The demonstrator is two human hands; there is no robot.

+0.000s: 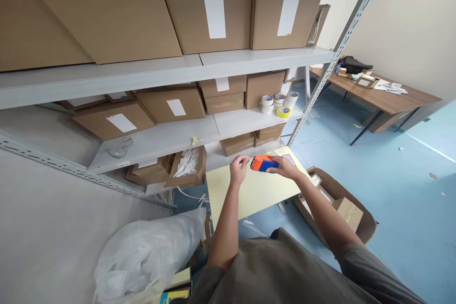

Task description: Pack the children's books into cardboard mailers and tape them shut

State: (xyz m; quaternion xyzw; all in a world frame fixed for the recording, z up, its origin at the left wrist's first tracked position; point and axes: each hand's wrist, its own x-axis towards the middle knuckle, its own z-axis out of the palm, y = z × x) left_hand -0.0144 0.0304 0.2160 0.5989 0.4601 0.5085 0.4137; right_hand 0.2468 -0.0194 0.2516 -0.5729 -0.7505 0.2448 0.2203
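Note:
An orange and blue tape dispenser (264, 163) is gripped in my right hand (284, 168), its dark toothed end pointing left. Just left of that end, my left hand (238, 169) is closed with thumb and forefinger pinched together. Whatever may be between those fingertips is too small to make out. Both hands are above a pale yellow tabletop (245, 199). A flat item with a purplish surface (289, 157) lies partly behind my right hand.
A grey metal shelf (160, 135) holding cardboard boxes (204, 14) stands ahead. Tape rolls (267, 104) and glasses (120, 148) sit on its middle level. An open carton (368, 225) is at right, a stuffed plastic bag (146, 251) at left. Farther right stands a brown desk (399, 95).

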